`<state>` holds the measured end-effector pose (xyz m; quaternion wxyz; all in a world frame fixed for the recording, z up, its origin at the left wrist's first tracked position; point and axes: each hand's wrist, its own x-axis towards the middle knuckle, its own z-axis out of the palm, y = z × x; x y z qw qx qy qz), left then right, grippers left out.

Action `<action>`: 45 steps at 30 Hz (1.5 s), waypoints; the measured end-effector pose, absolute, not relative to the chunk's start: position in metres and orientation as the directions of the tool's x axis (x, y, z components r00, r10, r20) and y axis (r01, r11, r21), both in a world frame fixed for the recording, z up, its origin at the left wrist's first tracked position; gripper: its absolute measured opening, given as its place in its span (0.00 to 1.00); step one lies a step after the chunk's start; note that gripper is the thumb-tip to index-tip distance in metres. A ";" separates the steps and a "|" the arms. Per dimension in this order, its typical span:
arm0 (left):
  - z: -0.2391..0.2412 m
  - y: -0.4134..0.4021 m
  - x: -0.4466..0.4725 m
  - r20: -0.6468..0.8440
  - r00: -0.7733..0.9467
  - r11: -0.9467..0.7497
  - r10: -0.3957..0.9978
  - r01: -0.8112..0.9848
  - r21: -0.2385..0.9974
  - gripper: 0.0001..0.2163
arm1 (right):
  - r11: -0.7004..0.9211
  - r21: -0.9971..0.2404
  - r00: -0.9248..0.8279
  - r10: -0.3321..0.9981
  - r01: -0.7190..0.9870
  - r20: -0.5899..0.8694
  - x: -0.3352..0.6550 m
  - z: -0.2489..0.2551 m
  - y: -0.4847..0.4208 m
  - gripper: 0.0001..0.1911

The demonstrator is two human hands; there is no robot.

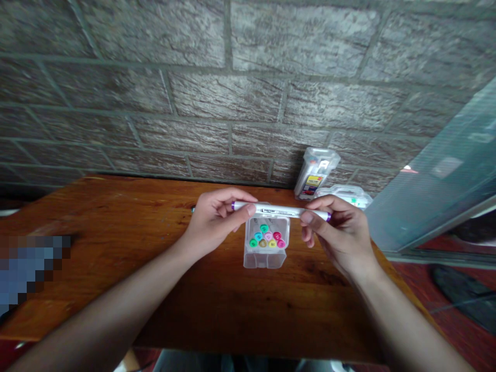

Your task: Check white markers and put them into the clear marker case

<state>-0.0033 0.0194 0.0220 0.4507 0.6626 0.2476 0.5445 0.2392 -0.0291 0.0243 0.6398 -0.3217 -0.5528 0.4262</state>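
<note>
A white marker (277,211) with purple ends is held level between my two hands. My left hand (217,217) pinches its left end between thumb and fingers, and my right hand (339,227) grips the right end the same way. Small dark print shows on the barrel. Just below the marker is a clear plastic case (248,243), its lid folded down toward me. Several markers (267,236) lie in it with their coloured round ends facing me: green, teal, pink, red, yellow and brownish.
A clear marker box (315,173) with a yellow label leans near the brick wall (232,98). Beside it, partly behind my right hand, is another clear case (360,196). The wooden table (116,248) ends at a glass panel (430,170) on the right.
</note>
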 end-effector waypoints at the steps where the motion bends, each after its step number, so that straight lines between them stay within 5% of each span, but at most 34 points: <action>1: 0.023 0.019 -0.002 0.512 0.279 -0.486 0.812 -0.162 0.859 0.03 | 0.431 -0.883 0.024 0.900 -0.183 0.435 0.239 0.024 -0.029 0.07; 17: 0.021 0.021 -0.004 0.468 0.287 -0.409 0.836 -0.243 0.880 0.07 | 0.378 -0.892 0.049 0.924 -0.247 0.378 0.239 0.028 -0.029 0.08; 45: 0.027 0.017 -0.002 0.510 0.274 -0.496 0.816 -0.123 0.860 0.07 | 0.436 -0.895 0.055 0.900 -0.099 0.432 0.235 0.028 -0.030 0.11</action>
